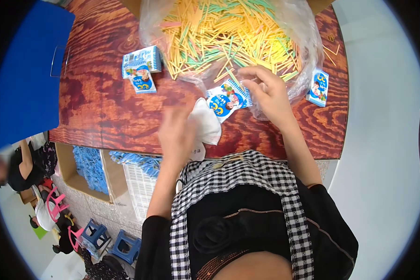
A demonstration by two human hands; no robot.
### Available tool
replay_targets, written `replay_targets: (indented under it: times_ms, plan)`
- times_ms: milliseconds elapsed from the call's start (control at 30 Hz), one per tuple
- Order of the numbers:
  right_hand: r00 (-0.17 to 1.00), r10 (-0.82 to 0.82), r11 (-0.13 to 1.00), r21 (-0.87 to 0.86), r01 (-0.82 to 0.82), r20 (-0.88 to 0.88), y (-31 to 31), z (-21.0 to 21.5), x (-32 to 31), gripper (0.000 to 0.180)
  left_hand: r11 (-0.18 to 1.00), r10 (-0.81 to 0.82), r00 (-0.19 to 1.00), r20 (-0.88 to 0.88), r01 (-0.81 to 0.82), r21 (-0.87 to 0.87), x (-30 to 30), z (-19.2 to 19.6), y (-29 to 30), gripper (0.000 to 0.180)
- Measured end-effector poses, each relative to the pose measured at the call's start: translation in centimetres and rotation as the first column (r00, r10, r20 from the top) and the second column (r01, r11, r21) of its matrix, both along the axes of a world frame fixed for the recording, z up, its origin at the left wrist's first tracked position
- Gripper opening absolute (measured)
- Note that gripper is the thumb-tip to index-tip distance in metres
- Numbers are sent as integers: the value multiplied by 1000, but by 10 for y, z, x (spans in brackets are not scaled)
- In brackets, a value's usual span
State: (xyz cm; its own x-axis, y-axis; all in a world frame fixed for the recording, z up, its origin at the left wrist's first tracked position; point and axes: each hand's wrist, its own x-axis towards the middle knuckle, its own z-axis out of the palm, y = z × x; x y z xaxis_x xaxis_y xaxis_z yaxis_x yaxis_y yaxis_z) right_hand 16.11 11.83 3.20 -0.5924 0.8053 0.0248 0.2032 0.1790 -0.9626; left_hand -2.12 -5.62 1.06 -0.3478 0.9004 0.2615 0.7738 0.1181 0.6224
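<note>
My right hand (pixel 271 95) hovers at the near edge of a heap of thin yellow, green and pink sticks (pixel 228 37). Its thumb and forefinger are curved but apart, with nothing visible between them. Just left of it, blue-and-white printed packets (pixel 226 100) lie together on the table, partly on the clear plastic bag's edge. My left hand (pixel 176 135) is smeared by motion, so its fingers cannot be read. Beside it is a white, soft-looking piece (pixel 206 122), perhaps cloth or paper; whether the hand touches it is unclear.
The sticks lie in a clear plastic bag (pixel 312 35) on a red wood-grained table (pixel 98 107). A small stack of packets (pixel 142 67) sits left, one packet (pixel 318 87) right. Below the table's left edge are a cardboard box (pixel 108 175) and white crate (pixel 142 191). Other people sit beyond.
</note>
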Motion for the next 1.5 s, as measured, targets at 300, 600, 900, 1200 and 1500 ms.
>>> replay_targets:
  times_ms: [300,600,900,1200,1500]
  plan:
    - [992,-105,994,10,106,-63,0,-1,29,18,995,-95,981,-167,87,-53,25,-25,2,9]
    - [980,-137,935,345,79,146,-9,-34,28,13,968,-118,987,-112,88,-237,24,16,9,10]
    - [968,-180,935,337,113,174,9,-21,28,14,986,68,979,-194,-96,-140,36,-14,60,27]
    - [985,31,949,306,-82,169,-16,-18,0,26,970,143,897,418,-42,-241,25,-15,57,31]
    - [977,18,925,368,-97,212,-16,-19,-3,43,997,-73,886,457,71,23,18,-26,56,28]
